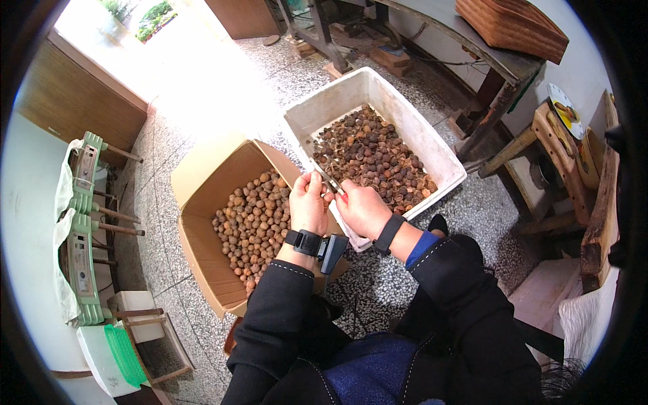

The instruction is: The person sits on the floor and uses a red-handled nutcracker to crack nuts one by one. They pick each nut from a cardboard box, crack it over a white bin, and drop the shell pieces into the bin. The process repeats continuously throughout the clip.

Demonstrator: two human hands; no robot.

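Observation:
My right hand (365, 208) grips a red-handled metal cutting tool (330, 178), either scissors or pliers; its jaws point up and to the left. Close beside it, my left hand (309, 203) pinches a small brown nut-like piece (328, 196), partly hidden by the fingers. Both hands are held over the gap between two boxes. Left of them, an open cardboard box (202, 238) holds many round brown nuts or dried fruits (255, 217). A white foam box (405, 114) beyond my right hand contains darker round pieces and broken shells (372, 152).
Speckled terrazzo floor (157, 228) surrounds the boxes. Upturned green stools (83, 268) and a green basket (124, 354) stand at the left wall. At the right are a workbench (498, 63) with a brown woven basket (511, 28) and a wooden stool (562, 162). Bright light enters through a doorway.

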